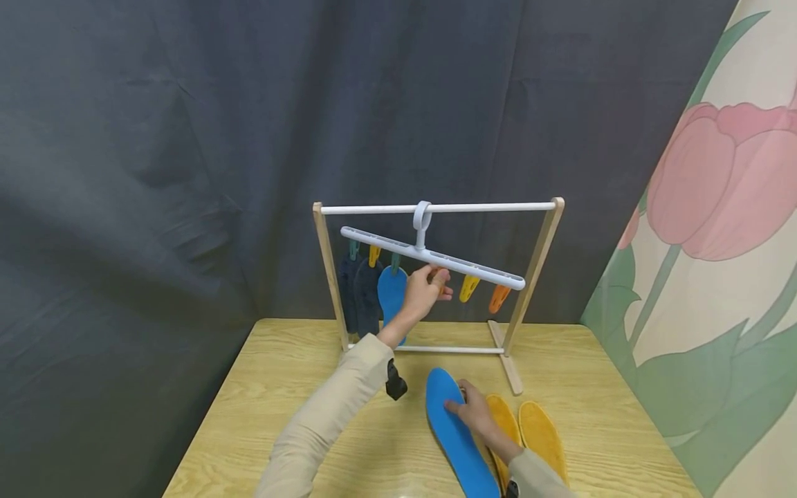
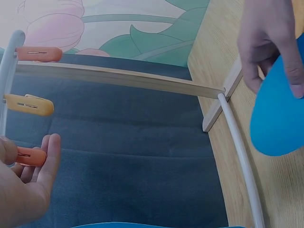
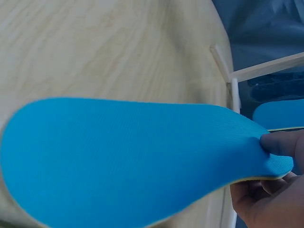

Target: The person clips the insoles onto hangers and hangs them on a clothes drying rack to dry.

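Observation:
With its thumb and fingers, my left hand (image 1: pixel 422 296) pinches an orange clothespin (image 2: pixel 31 156) under the pale blue hanger (image 1: pixel 381 242). The hanger hooks over the rack's white top rod (image 1: pixel 498 207) and tilts down to the right. My right hand (image 1: pixel 478 415) grips one end of a blue insole (image 1: pixel 450 422), thumb on its top face, fingers beneath. Left of my left hand, a second blue insole (image 1: pixel 391 290) hangs from a green clothespin (image 1: pixel 395 262). Beyond it hang dark insoles (image 1: pixel 367 294). A yellow clothespin (image 1: pixel 470 288) and another orange clothespin (image 1: pixel 499 299) hang at right, holding nothing.
Two yellow insoles (image 1: pixel 543 436) lie side by side on the wooden table (image 1: pixel 280 387), right of my right hand. The rack's wooden foot (image 1: pixel 506 360) extends toward me. A dark curtain (image 1: pixel 187 173) hangs behind, and a flower-painted wall (image 1: pixel 703 290) stands at right.

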`<state>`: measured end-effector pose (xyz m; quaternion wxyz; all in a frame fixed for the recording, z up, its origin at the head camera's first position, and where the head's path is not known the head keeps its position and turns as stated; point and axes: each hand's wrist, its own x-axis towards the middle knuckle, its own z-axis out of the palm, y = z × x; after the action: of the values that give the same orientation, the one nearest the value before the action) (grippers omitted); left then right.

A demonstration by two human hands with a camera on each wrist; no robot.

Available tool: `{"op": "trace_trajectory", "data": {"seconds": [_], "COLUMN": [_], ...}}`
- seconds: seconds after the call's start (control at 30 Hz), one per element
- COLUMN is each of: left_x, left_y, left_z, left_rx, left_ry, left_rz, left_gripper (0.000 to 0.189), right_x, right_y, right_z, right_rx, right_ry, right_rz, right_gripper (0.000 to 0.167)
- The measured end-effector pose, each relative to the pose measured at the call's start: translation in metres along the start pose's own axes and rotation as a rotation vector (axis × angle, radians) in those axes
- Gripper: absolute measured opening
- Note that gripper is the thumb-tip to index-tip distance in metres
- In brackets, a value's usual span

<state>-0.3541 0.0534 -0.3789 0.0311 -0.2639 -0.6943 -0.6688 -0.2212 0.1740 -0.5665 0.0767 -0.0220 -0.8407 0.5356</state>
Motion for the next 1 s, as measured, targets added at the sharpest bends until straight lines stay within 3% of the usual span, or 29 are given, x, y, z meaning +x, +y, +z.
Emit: {"op": "trace_trajectory", "data": {"seconds": [0.4, 0.7, 0.87, 1.0], "left_x": [0.0, 0.0, -0.001, -0.006], "left_y": [0.004, 0.002, 0.003, 0.018], "left_z": [-0.001, -0.006, -0.006, -0.006], "left_rx": [-0.008, -0.013, -0.001, 0.004], "left_ry": [-0.013, -0.055, -0.045, -0.034], "left_rz": [0.01, 0.011, -0.005, -0.026], "left_gripper": [0.025, 0.031, 0.03, 0.027], "right_x": [0.01, 0.015, 0.015, 0.016], "right_y": [-0.027, -0.033, -0.037, -0.041], "right_z": [-0.007, -0.01, -0.011, -0.012], "right_rx": [0.003, 0.008, 0.018, 0.027], "right_ry": [0.002, 0.017, 0.025, 0.041], "right_rz": [-0.02, -0.071, -0.096, -0.12], "right_gripper": [0.02, 0.015, 0.016, 0.019]}}
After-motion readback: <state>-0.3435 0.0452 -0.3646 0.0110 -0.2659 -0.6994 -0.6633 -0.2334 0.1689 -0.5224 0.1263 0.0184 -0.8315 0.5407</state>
